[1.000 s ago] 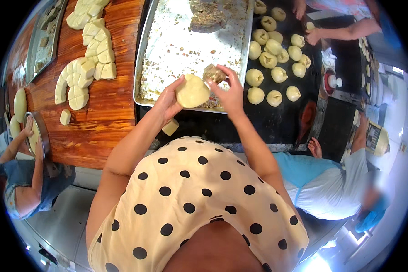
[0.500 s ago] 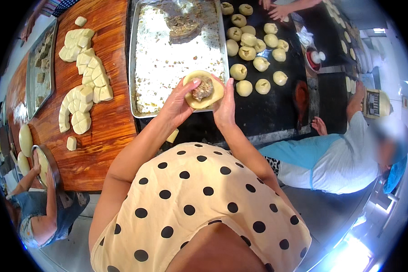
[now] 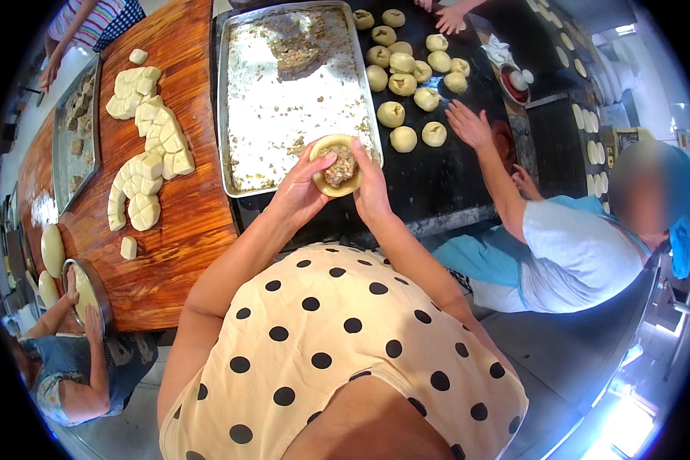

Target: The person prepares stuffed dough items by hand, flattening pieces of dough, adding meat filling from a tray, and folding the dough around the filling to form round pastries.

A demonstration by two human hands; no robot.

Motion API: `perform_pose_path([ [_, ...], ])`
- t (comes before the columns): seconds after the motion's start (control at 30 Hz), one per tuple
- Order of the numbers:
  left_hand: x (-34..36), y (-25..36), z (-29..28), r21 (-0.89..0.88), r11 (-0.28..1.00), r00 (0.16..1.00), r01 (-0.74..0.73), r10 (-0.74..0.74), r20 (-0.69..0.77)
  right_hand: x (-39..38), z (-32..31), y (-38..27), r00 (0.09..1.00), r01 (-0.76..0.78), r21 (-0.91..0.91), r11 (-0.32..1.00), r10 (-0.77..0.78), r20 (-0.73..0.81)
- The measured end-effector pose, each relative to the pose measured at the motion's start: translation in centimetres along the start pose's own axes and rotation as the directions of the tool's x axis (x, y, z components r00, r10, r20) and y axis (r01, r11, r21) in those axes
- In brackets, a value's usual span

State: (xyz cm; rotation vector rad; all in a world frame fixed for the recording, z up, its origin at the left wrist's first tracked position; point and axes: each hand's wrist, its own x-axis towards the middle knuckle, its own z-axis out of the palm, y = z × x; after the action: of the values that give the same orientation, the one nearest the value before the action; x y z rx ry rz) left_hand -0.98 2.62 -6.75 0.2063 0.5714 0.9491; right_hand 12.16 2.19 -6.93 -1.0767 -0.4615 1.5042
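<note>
My left hand [image 3: 303,192] and right hand [image 3: 370,188] cup a filled dough round [image 3: 336,165] — probably minced filling — over the metal tray [image 3: 241,115]'s near corner.

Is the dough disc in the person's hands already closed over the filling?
No, the dough disc lies open between the left hand and right hand, with brown filling showing.

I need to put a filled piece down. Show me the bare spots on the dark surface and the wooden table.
Dark surface: bare between the dough balls and its near edge, right of the metal tray, though a co-worker's hand reaches in there. Wooden table: open between the cut dough pieces and the tray. Crowded among the balls. Both hands, left hand and right hand, cup the filled dough disc.
</note>
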Motion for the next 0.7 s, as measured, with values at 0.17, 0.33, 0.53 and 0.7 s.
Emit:
perform_pose_path([
  [0.17, -1.0, -1.0, 0.1, 0.013, 0.999, 0.999, 0.036, -0.036, -0.014, -1.0, -1.5, 0.5, 0.997, 0.052, -0.102, 0.993, -0.046, 0.062],
  [0.33, -1.4, -1.3, 0.3, 0.022, 0.995, 0.995, 0.099, -0.098, -0.013, -1.9, -2.1, 0.5, 0.981, 0.16, -0.162, 0.974, -0.14, 0.131],
  [0.53, -1.1, -1.4, 2.1, 0.157, 0.972, 0.978, 0.175, -0.153, -0.144, -2.0, -2.1, 1.2, 0.99, 0.137, -0.225, 0.965, -0.124, 0.072],
  [0.7, 1.0, -3.8, -0.4, 0.27, 0.948, 0.963, -0.172, 0.219, -0.157, -4.1, 0.9, 1.6, 0.622, 0.697, -0.641, 0.321, -0.717, 0.316],
])
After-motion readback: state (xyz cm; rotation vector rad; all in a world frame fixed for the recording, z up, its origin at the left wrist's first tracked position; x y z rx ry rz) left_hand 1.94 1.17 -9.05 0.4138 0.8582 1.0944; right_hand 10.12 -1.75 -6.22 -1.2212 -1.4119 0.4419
